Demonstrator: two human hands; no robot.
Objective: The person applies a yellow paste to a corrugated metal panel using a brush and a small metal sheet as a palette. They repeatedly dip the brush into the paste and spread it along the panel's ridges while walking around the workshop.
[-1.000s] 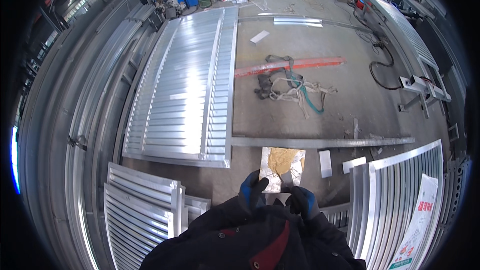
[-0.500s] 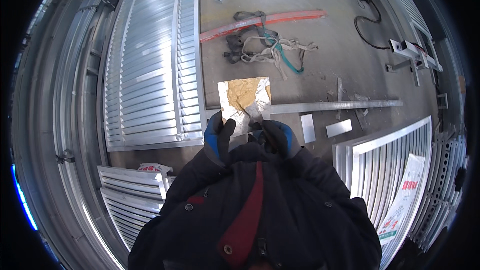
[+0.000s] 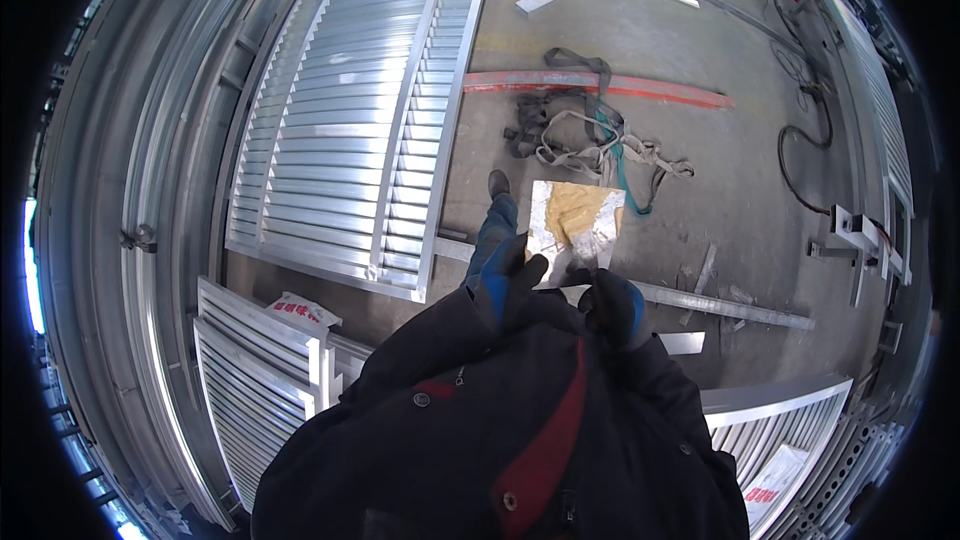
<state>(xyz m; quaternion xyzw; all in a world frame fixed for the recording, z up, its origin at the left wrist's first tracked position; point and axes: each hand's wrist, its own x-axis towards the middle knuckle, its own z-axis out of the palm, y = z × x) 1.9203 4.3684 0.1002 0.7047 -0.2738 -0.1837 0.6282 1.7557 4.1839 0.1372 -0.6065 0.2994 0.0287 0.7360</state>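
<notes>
Smeared board [image 3: 599,228], corner in left hand [image 3: 506,278] — scraper [image 3: 583,250] seemingly in right hand [image 3: 612,307]

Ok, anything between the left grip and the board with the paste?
Nothing visible: the left grip holds the board by its near left corner. A scraper in the right grip reaches over the board, not between them.

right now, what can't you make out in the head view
- Underside of the board: it faces away from the head camera.
- Handle of the scraper: mostly covered by the right hand in the head view.
- Far end of the big slatted panel: cut off by the head view's top edge.
- Part of the lower-right slatted panel: hidden in the head view by the coat.
</notes>
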